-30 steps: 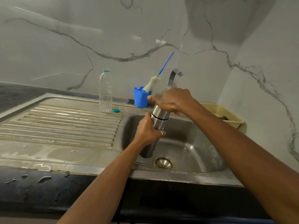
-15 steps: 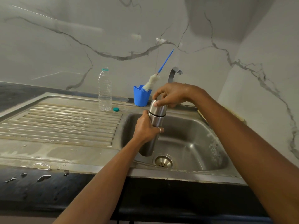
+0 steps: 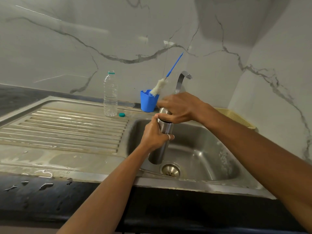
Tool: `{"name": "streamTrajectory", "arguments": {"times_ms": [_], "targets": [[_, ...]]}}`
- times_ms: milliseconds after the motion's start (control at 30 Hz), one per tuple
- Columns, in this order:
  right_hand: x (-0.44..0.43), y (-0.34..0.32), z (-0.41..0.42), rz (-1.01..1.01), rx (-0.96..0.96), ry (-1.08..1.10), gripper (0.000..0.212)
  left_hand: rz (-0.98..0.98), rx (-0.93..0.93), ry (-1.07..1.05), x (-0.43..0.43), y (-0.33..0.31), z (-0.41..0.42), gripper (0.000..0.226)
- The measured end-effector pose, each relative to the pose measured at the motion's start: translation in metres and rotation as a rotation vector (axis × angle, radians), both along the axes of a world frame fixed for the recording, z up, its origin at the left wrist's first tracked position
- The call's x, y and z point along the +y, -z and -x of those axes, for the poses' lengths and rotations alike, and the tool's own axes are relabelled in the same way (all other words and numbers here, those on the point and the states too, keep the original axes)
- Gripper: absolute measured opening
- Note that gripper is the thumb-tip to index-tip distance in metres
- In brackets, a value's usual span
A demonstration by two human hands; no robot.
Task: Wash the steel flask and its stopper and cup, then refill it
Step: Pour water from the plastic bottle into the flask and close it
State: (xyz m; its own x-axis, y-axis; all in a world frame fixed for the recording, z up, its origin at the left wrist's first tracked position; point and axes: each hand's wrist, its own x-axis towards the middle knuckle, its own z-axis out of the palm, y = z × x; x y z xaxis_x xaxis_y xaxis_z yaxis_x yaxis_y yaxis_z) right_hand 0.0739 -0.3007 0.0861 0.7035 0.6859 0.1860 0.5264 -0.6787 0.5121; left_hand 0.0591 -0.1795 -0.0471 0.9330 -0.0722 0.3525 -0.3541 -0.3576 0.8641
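Note:
I hold a steel flask (image 3: pixel 161 146) nearly upright over the sink basin (image 3: pixel 199 149). My left hand (image 3: pixel 156 135) grips its body around the middle. My right hand (image 3: pixel 180 108) is curled over the steel cup (image 3: pixel 164 111) on top of the flask, with a dark gap showing between cup and body. The stopper is hidden under the cup and hand.
A clear plastic water bottle (image 3: pixel 110 94) stands uncapped on the drainboard (image 3: pixel 59 127), its teal cap (image 3: pixel 121 115) beside it. A blue holder (image 3: pixel 148 102) with a bottle brush (image 3: pixel 159 86) sits behind the sink, next to the tap (image 3: pixel 182 80). A yellow basket (image 3: pixel 236 117) stands at right.
My right hand has turned on the cup at the flask's top. The flask has stayed over the basin in my left hand.

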Motion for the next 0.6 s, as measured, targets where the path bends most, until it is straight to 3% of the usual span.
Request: {"name": "streamTrajectory", "arguments": {"times_ms": [200, 433, 600], "targets": [[0.009, 0.016, -0.004, -0.135, -0.113, 0.064, 0.065, -0.003, -0.018, -0.023, -0.001, 0.001, 0.003, 0.081], [0.041, 0.018, 0.002, -0.241, -0.160, 0.475, 0.033, -0.067, -0.005, -0.101, -0.002, -0.001, 0.004, 0.079], [0.052, 0.011, 0.003, -0.255, -0.144, 0.570, 0.024, -0.113, -0.048, -0.191, -0.003, -0.003, 0.008, 0.077]]}}
